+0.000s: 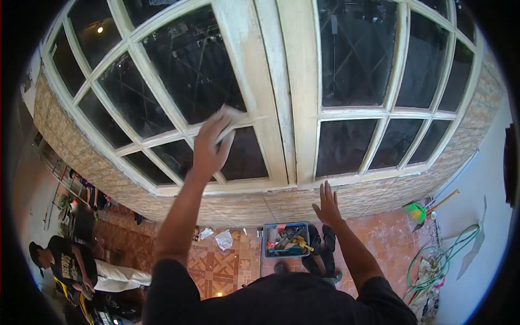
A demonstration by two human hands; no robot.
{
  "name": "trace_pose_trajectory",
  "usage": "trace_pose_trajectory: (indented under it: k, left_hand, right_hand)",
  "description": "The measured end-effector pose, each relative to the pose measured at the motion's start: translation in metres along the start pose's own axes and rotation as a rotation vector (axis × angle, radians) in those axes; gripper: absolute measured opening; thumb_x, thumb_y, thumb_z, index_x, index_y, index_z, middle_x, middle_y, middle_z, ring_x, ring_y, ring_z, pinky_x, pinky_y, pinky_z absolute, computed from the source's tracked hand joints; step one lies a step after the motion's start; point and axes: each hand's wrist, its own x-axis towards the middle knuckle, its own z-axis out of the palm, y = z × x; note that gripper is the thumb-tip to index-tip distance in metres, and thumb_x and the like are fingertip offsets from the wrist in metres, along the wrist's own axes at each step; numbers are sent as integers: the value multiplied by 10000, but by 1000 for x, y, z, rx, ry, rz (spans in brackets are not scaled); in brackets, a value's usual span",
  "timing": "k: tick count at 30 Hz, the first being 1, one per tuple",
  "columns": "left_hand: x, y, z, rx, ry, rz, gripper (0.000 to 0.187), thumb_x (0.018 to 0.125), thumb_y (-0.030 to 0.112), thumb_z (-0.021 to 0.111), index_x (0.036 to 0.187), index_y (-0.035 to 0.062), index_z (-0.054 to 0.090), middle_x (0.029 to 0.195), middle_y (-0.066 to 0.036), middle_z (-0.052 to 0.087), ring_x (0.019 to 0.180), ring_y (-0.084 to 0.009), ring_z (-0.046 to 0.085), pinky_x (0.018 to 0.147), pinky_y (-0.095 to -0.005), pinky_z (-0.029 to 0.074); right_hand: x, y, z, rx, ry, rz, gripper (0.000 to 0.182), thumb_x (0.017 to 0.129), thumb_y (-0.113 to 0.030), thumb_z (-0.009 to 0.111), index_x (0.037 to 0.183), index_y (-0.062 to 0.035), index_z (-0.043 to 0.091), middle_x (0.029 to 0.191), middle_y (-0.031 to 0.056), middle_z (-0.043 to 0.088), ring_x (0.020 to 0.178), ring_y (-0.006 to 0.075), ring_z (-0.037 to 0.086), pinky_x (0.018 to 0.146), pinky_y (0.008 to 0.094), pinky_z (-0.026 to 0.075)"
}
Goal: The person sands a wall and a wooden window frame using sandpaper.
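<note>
My left hand (211, 146) is raised against the cream-painted window frame (254, 86), at a crossing of its wooden bars. Its fingers press a pale folded sheet (232, 115) to the wood; motion blurs it, and I cannot tell whether it is sandpaper or cloth. Lower down, my right hand (327, 207) is open, fingers spread, with the tips close to the bottom rail of the right window (374, 177). Nothing is in that hand. Dark glass panes fill both windows, and the paint on the frame looks patchy and worn.
A blue crate (264, 244) of tools stands by my feet. Scraps of white paper (223, 239) lie on the tiled floor. A green hose (447, 265) and a green broom (416, 213) are at right. One person (70, 265) is at lower left, another (93, 190) farther back.
</note>
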Motion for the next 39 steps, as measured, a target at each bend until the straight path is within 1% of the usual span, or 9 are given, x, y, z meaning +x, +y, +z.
trace_pose_trajectory:
  k: [7,16,18,24,26,28,32,36,39]
  left_hand:
    - [175,17,30,309,-184,790,497,771,25,628,1261,32,549,1365,-125,513,1269,-299,482,1040,-418,417]
    - [189,-4,77,344,-292,1121,430,878,63,456,1294,-27,509,1376,-181,492,1306,-289,458,1104,-401,362]
    - [180,-7,72,339,-447,1164,426,880,66,467,1293,-25,512,1362,-182,505,1296,-288,468,1101,-406,365]
    - [221,-4,57,375,-104,941,451,857,59,514,1299,-30,512,1352,-184,518,1290,-308,472,1094,-409,368]
    - [190,-8,70,262,-437,1134,446,847,42,515,1286,-35,519,1351,-187,520,1289,-318,472,1090,-411,371]
    - [196,-15,66,343,-465,1221,440,846,33,514,1280,-41,519,1340,-188,528,1274,-319,485,1088,-411,372]
    - [235,-2,39,475,-26,917,453,852,36,511,1298,-43,505,1327,-207,530,1261,-306,497,1090,-404,367]
    - [179,-8,76,409,-484,1250,459,867,66,503,1315,-34,495,1354,-179,516,1290,-294,471,1100,-397,352]
    - [219,-11,60,347,-218,1030,444,865,62,500,1301,-23,509,1355,-182,516,1302,-294,460,1101,-417,350]
  right_hand:
    - [78,-85,-126,-2,487,-402,825,823,-227,659,1464,36,211,1526,261,183,1423,398,180,1141,539,168]
    - [171,-128,-183,-261,730,-321,907,839,-480,607,1483,11,198,1529,280,167,1434,387,169,1149,546,124]
    - [167,-128,-176,-269,695,-261,990,802,-560,620,1490,3,184,1529,288,156,1437,387,161,1151,550,102]
    - [165,-119,-162,-285,723,-266,1027,776,-580,638,1493,-6,178,1532,279,157,1439,382,158,1152,551,102]
    - [164,-119,-159,-287,703,-250,1030,772,-585,639,1492,-10,181,1534,273,157,1438,381,159,1152,552,107]
    - [164,-114,-160,-307,688,-247,1032,768,-591,640,1492,-13,184,1536,267,158,1438,379,159,1151,552,113]
    - [167,-110,-154,-316,699,-246,1019,769,-603,624,1494,-29,198,1539,257,158,1438,377,162,1148,552,124]
    - [167,-109,-153,-348,672,-230,988,791,-609,591,1493,-31,205,1539,257,160,1436,378,165,1144,559,133]
    - [168,-106,-150,-346,709,-258,980,795,-617,575,1491,-30,212,1540,255,158,1436,379,167,1139,565,140]
